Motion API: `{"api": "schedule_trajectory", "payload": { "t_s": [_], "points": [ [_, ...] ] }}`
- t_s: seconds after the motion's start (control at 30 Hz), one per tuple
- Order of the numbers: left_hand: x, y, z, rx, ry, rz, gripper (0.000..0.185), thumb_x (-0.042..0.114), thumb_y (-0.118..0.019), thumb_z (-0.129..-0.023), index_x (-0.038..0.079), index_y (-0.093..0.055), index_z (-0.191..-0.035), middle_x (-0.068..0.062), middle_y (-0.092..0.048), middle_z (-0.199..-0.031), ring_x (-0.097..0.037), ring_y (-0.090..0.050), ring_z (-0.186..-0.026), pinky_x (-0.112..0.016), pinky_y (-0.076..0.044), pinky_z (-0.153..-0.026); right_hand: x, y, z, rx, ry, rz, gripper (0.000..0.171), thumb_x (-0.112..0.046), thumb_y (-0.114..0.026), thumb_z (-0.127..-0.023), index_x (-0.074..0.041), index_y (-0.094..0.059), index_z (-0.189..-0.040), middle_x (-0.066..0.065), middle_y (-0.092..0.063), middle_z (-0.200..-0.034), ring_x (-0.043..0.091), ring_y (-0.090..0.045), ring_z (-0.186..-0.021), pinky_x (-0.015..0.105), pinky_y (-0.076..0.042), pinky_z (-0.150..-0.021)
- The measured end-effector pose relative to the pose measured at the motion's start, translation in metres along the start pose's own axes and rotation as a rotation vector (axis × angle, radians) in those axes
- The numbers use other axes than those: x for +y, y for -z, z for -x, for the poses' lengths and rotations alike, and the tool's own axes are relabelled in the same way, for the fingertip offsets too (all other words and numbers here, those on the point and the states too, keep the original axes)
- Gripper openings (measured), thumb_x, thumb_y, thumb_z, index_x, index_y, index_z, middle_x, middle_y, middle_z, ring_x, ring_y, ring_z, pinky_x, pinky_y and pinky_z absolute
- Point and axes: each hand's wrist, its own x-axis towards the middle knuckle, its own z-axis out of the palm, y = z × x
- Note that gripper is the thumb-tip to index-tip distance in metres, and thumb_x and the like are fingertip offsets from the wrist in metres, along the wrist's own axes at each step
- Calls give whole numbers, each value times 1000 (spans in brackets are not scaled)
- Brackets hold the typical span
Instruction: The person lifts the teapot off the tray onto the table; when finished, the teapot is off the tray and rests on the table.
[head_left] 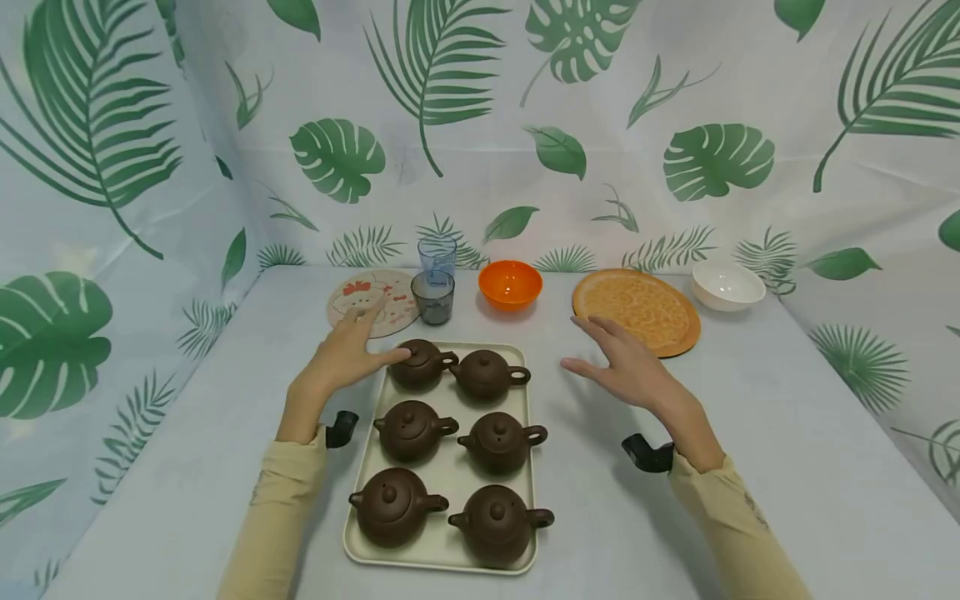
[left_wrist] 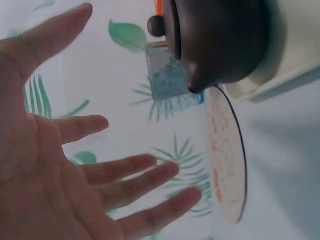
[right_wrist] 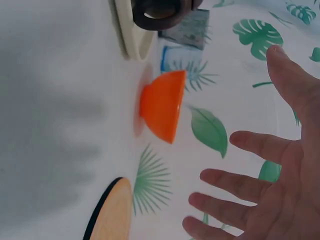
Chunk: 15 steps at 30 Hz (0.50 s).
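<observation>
Several dark brown teapots stand in two columns on a cream tray (head_left: 441,554), their handles toward the right. My left hand (head_left: 341,354) hovers with spread fingers at the tray's far left, its thumb overlapping the far-left teapot (head_left: 417,371) in the head view. In the left wrist view that hand (left_wrist: 95,185) is apart from the teapot (left_wrist: 225,40). To the right of the tray, my right hand (head_left: 626,362) is held above the table, fingers extended and holding nothing. The far-right teapot (head_left: 483,379) is the one nearest to it. Palm and spread fingers show in the right wrist view.
Along the back stand a round cartoon mat (head_left: 352,304), a blue clear cup (head_left: 437,252), a grey clear cup (head_left: 433,300), an orange bowl (head_left: 510,287), a round pizza-patterned board (head_left: 637,308) and a white bowl (head_left: 727,287). A leaf-print cloth (head_left: 465,192) hangs behind.
</observation>
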Motion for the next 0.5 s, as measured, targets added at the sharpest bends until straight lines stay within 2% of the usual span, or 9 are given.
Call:
{"api": "schedule_trajectory", "payload": {
  "t_s": [0.13, 0.23, 0.37, 0.5],
  "points": [
    [-15, 1, -4, -60, -25, 158, 94, 42, -70, -84, 6, -17, -154, -30, -29, -149, -48, -38, -130, -63, -40, -100, -2, -6, -10, 6, 88, -36, 73, -50, -62, -88, -8, -43, -144, 21, -44, -144, 40, -40, -132, 61, -35, -107],
    [-26, -1, -7, -118, -4, 239, 87, 28, -73, -82, -1, -25, -149, -31, -41, -139, -45, -49, -120, -53, -50, -91, -5, -14, -18, -4, 163, -72, 67, -45, -65, -88, -5, -49, -140, 18, -52, -139, 37, -47, -127, 56, -40, -105],
    [-36, -10, -10, -190, 50, 390, 81, 17, -72, -80, -5, -29, -146, -32, -45, -132, -40, -57, -106, -45, -56, -84, -11, -24, -24, -37, 230, -144, 61, -38, -68, -88, -3, -53, -136, 17, -57, -132, 36, -53, -121, 52, -46, -100],
    [-43, -18, -13, -193, 79, 553, 76, 9, -71, -81, -8, -32, -144, -33, -48, -127, -30, -65, -85, -40, -60, -75, -16, -33, -31, -64, 269, -236, 56, -31, -70, -87, -1, -55, -133, 21, -60, -127, 37, -56, -116, 50, -48, -99]
  ]
}}
